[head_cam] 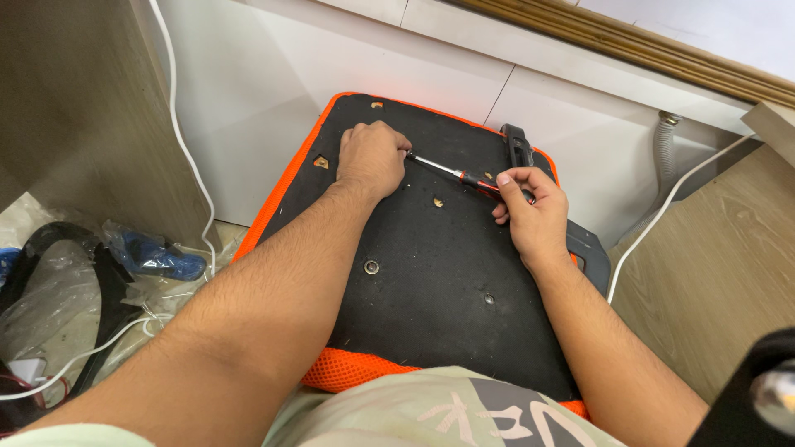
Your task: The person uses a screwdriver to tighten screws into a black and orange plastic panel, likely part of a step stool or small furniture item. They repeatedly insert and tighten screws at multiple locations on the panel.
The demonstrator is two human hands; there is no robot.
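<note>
Left of the seat base (431, 273) lie plastic bags (50, 290) on the floor; left hand (370, 157) is fisted over the screwdriver (455, 174) tip at the base's upper edge; right hand (530, 217) pinches the red-black handle, upper right of the base.

— What sort of place is this?
— A room in a home or small office, it seems: pale wooden furniture panels (74, 108), a white wall (273, 91) with wooden trim (629, 41), white cables (178, 124), and plastic-wrapped parts (50, 290) on the floor.
</note>
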